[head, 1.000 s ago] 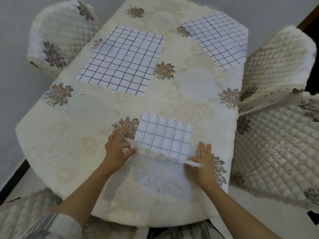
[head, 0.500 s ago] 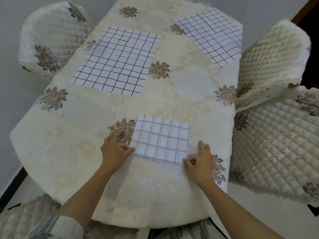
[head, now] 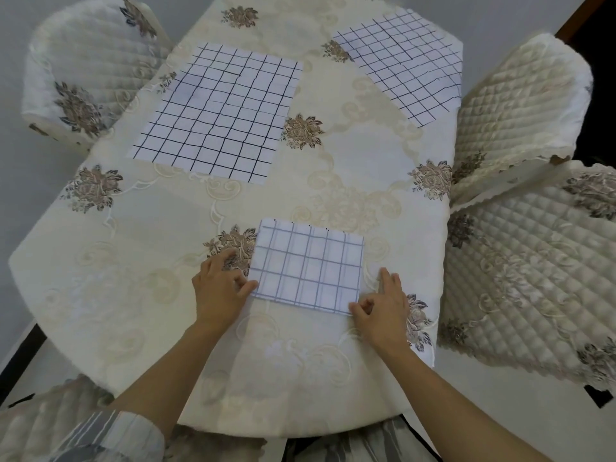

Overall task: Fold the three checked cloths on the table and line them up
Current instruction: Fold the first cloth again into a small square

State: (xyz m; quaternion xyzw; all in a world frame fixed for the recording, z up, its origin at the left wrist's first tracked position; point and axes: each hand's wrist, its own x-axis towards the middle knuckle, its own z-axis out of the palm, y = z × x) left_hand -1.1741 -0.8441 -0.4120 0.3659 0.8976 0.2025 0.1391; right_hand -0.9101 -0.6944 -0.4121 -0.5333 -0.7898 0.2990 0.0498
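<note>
We see a cream flowered tablecloth (head: 360, 161), one quilted chair (head: 90, 61) at ten o'clock, another chair (head: 520, 105) at two and a third chair (head: 533, 278) at four.

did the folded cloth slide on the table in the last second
No. The folded cloth keeps its place against the flower motif at its left; only its near edge flattened.

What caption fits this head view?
Left hand and right hand hold the folded cloth; far-left cloth, far-right cloth lie flat.
</note>
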